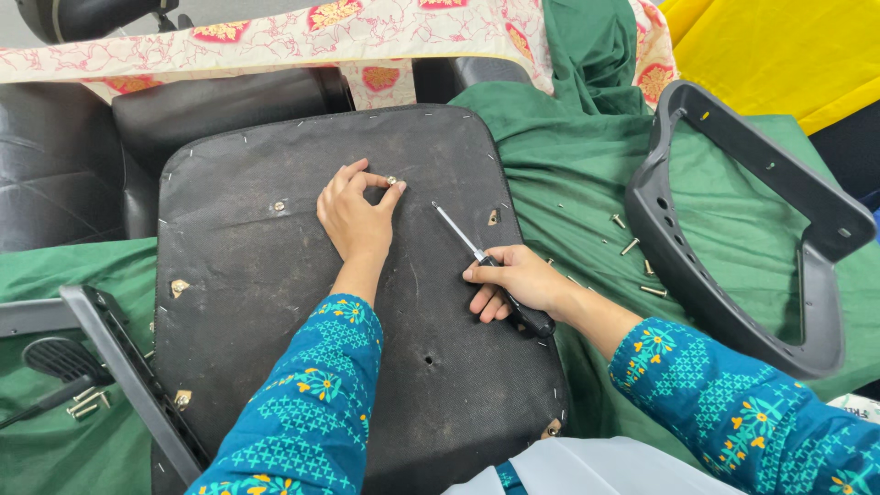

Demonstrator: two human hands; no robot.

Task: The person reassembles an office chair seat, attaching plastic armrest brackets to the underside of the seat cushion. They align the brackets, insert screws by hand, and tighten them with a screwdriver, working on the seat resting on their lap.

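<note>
Right hand (pixel 513 280) grips screwdriver (pixel 481 261) at seat base's (pixel 275 275) right edge; left hand (pixel 356 215) pinches small bolt (pixel 391 181) at far-centre hole; seating bolt, apparently; driver tip must meet its head.

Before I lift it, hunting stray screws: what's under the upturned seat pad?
Green cloth shows around the seat pad, with loose screws on it to the right. Anything directly beneath the pad is covered.
</note>
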